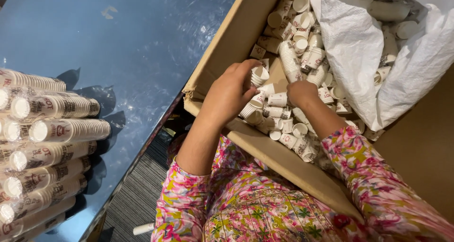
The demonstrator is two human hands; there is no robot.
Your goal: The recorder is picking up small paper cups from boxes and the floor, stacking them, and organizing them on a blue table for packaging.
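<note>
Left hand (pixel 230 91) curled around a short stack of paper cups (pixel 257 76) inside the cardboard box (pixel 227 43). Right hand (pixel 301 93) buried among loose cups; grip cannot be told. Sleeved cup stacks (pixel 52 128) lie on the blue worktop (pixel 142 43).

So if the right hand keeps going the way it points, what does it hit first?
The right hand points up into the cardboard box; it would likely first meet the nested stack of paper cups just beyond its knuckles, though depth is unclear.

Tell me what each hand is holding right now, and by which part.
The left hand grips a short stack of small white paper cups around its side, near the rims. The right hand is buried among loose cups in the cardboard box; its hold cannot be told.
</note>
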